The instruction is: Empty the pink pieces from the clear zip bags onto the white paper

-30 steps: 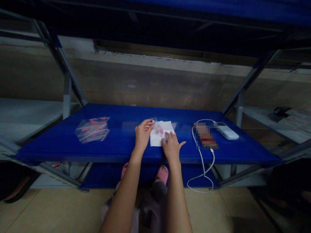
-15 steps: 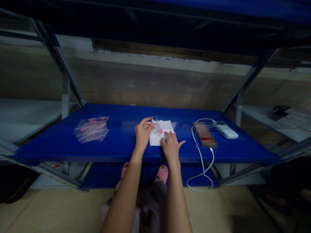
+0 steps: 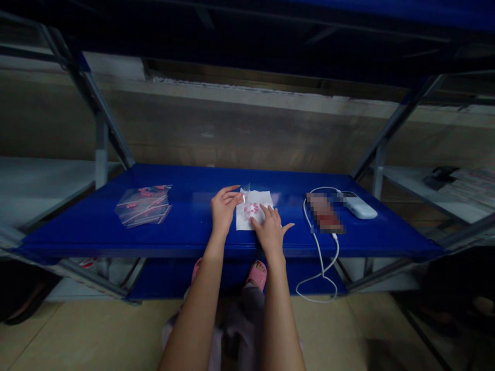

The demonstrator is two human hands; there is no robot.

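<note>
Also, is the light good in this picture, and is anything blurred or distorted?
Head view: dim, with the upper shelf's underside nearly black; head view: faint glare on the blue shelf and a glint on the clear bag; head view: pink pieces too soft for fine detail; head view: mosaic blocks over a flat item, and the scene looks stretched towards the edges.

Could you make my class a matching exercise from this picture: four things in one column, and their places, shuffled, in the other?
1. White sheet
2. Pile of clear bags
3. White cable
4. Rounded white device

A. Hangs partly over the front edge of the blue shelf
B. To the left of the left hand
C. Under the pink pieces
D. Near the blue shelf's right end

Pairs: 1-C, 2-B, 3-A, 4-D
</note>
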